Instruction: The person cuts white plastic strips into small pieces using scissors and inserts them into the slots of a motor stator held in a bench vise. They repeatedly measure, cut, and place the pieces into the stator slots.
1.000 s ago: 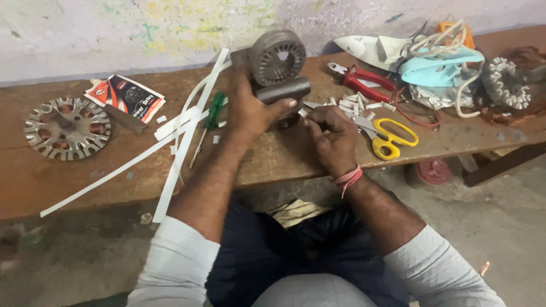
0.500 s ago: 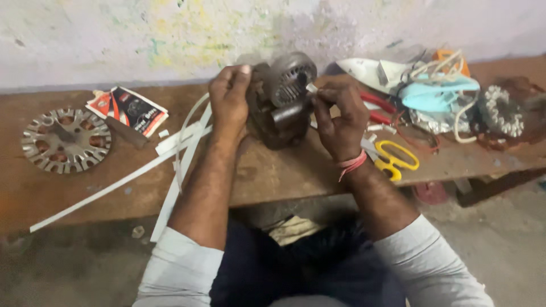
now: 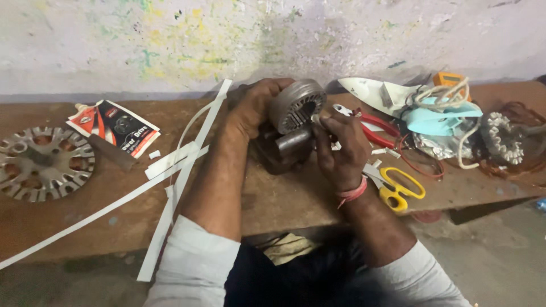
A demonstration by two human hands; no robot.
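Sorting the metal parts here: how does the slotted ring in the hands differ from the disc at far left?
The stator ring is held tilted, thick and hollow; the slotted disc lies flat on the bench, thin, wider, untouched. The left hand grips the ring. Both are grey, round, slotted.

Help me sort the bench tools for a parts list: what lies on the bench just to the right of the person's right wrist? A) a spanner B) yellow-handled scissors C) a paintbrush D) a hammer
B: the yellow-handled scissors lie flat on the wooden bench beside the right hand, near the red-handled pliers.
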